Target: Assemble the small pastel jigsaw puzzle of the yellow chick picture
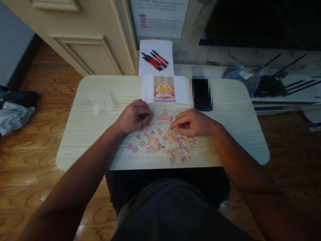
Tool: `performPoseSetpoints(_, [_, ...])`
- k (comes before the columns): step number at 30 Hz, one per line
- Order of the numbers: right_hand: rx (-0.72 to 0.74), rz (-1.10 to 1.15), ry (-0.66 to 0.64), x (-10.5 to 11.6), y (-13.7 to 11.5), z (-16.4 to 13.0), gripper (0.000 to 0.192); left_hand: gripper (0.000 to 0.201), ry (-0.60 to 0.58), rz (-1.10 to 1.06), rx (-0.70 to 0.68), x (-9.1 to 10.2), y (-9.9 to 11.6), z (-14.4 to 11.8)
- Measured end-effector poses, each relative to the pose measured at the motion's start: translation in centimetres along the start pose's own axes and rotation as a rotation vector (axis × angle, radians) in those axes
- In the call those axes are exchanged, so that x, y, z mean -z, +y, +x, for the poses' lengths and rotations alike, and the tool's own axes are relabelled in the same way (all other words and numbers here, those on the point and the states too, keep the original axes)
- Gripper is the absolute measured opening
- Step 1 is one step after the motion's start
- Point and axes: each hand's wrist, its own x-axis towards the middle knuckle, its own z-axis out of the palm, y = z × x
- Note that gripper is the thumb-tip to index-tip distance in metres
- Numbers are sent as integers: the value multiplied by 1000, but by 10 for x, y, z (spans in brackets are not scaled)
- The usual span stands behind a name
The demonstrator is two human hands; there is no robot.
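Loose jigsaw pieces [160, 144] were scattered over the near middle of a small pale wooden table [225, 100], pinks, oranges and purples mixed, most lying flat and apart, some touching. A small joined cluster [165, 117] with a pink pointed top was laid just beyond the scatter, between the two hands. The left hand [134, 116] was rested on the table at the scatter's far left edge, fingers curled under; whether a piece was pinched could not be told, the fingertips being hidden. The right hand [192, 123] was set at the scatter's far right edge, fingertips pressed together and pointed toward the cluster; a piece seemed to be touched there, but a real grasp could not be confirmed. Both forearms were stretched in from the near corners.

Beyond the cluster a reference picture [164, 89] of a yellow figure on white paper was laid at the far table edge. A dark phone [202, 95] was placed just to its right. A clear plastic bag [101, 99] was seen at the far left of the table, well apart from the pieces. Red and black pens [154, 60] were laid on a white sheet [156, 68] beyond the table. Wooden flooring [30, 160] was seen around
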Motion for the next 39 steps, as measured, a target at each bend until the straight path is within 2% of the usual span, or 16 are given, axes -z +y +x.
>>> performPoseSetpoints(4, [-194,49,-149,16,-4,-11,17,17,12,0,-3,-2,-1,0])
performPoseSetpoints(7, [-286,-24,-195,24,-7,-19,11,17,12,-4,0,-3,-2,0])
performPoseSetpoints(12, [-289,-156,-200,21,-12,-28,7,19,15,17,-14,-5,-3,-1])
performPoseSetpoints(18, [-285,-196,-192,8,-18,-39,9,19,22,34,-33,-7,-3,-1])
performPoseSetpoints(24, [-316,-199,-94,2,-30,-51,9,19,16,45,-23,-6,-1,-1])
performPoseSetpoints(29, [-320,40,-37,-4,-34,-44,13,20,34,48,-33,-8,0,0])
performPoseSetpoints(34, [-351,364,259,-30,-26,-20,23,21,29,47,-65,-9,4,1])
performPoseSetpoints(39, [-397,306,405,-48,-15,-8,19,20,35,51,-114,-10,7,2])
